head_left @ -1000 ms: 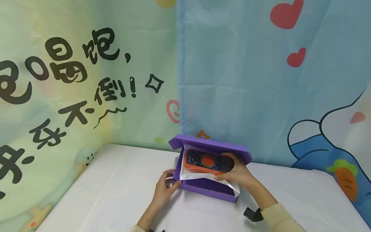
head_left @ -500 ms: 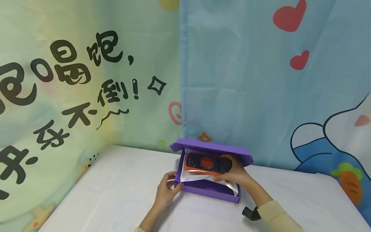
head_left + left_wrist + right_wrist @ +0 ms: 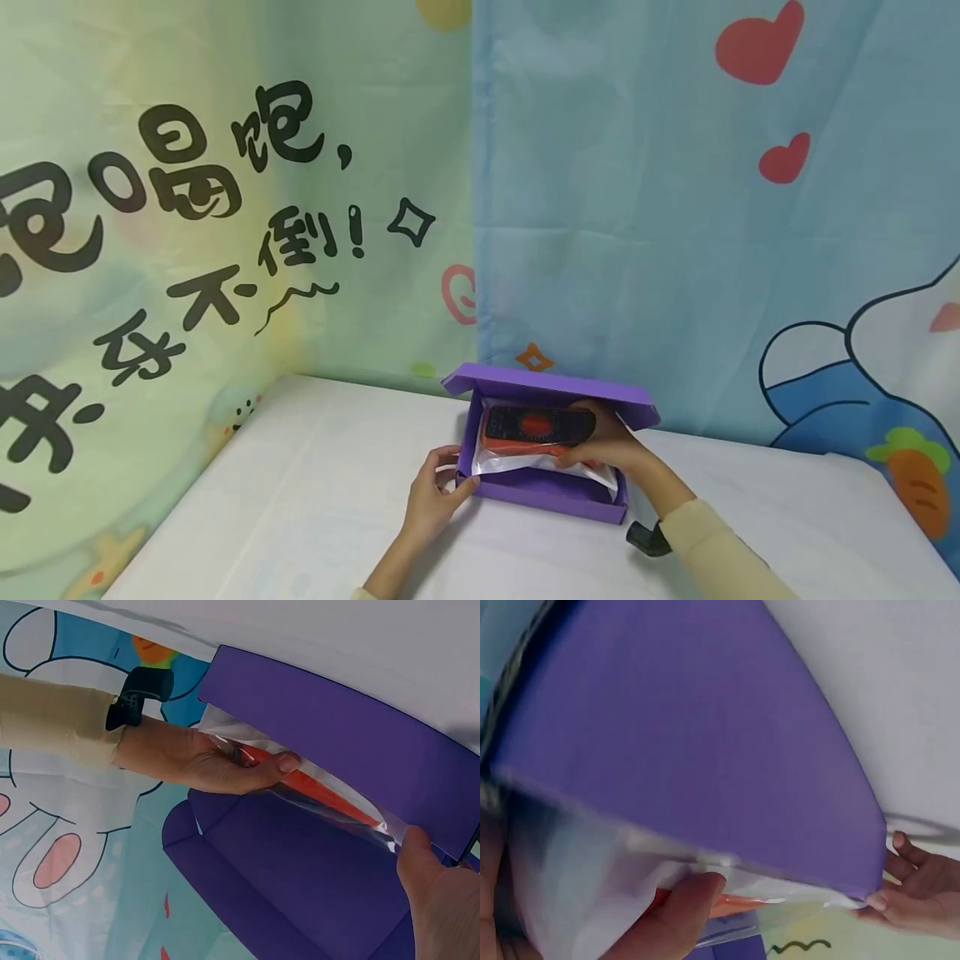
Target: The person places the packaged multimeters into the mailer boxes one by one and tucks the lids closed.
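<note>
Looking down at the wht table (image 3: 300,492), we see one purple box (image 3: 547,506), its lid (image 3: 555,384) raised at 12 o'clock. Inside it: a see-thru bag (image 3: 517,462) w/ wht edges, & in that an orange-&-blk meter (image 3: 517,423) w/ a red dial, lying lengthwise approx 9-to-3. Purple interior shows at 6 o'clock, betw. bag & front wall.

Our R hand (image 3: 603,442) is at 3 o'clock, pinching the meter thru the bag: thumb on the near side, index over the far edge; other fingertips hidden, can't tell how they lie. Our L hand (image 3: 435,496) is at 8–9 o'clock, gripping the box's end, thumb on the front corner, fingers bent round the side. A blk device (image 3: 648,540) sits at the R sleeve (image 3: 712,542), approx 4 o'clock of the box.

Vs 1 s ago: bag & meter sit lower in the box, & the meter's face shows as a thinner strip, lying flatter. Bag's 4 o'clock corner, over the front wall then, is now within it. L hand keeps its same hold. Whole scene shifts slightly toward 4 o'clock in the head view.
</note>
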`<state>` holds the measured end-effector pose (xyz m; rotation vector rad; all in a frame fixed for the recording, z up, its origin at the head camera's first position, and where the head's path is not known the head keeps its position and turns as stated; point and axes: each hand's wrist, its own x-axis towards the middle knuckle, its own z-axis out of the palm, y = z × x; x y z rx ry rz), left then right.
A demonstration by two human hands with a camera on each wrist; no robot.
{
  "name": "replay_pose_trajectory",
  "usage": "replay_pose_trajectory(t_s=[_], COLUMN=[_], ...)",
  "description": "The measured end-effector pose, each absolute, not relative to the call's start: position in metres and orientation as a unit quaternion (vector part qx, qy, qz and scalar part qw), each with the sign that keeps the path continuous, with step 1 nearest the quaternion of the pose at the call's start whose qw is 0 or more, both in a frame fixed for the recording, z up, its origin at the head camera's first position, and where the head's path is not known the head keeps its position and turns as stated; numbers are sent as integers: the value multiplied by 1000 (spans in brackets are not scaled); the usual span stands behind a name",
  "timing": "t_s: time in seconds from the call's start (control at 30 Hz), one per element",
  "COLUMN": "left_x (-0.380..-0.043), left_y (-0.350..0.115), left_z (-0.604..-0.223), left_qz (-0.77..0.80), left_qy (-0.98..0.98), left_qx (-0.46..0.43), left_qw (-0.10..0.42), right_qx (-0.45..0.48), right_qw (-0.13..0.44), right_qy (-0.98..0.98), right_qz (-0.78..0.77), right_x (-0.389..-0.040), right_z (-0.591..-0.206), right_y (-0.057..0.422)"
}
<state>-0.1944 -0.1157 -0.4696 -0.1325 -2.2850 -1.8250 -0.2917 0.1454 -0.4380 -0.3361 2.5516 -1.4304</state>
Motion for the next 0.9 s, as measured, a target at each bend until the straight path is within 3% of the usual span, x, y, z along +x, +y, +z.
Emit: replay_pose_trajectory(t_s=[0.3, 0.53, 0.9], left_x=[-206, -213, -200], left_y=[-117, -118, -115], left_z=[-497, -507, -485], left_qz=[-617, -618, -614], left_qy=[-775, -775, -778], left_qx=[-63, -54, -60], left_qw=[117, 120, 123], right_qx=[-131, -129, -186], right_qw=[96, 110, 96], right_qy=[818, 846, 828], right_qz=[-551, -506, -521], right_x=[-288, -285, -286], right_z=[-456, -456, -456], right_y=[144, 141, 134])
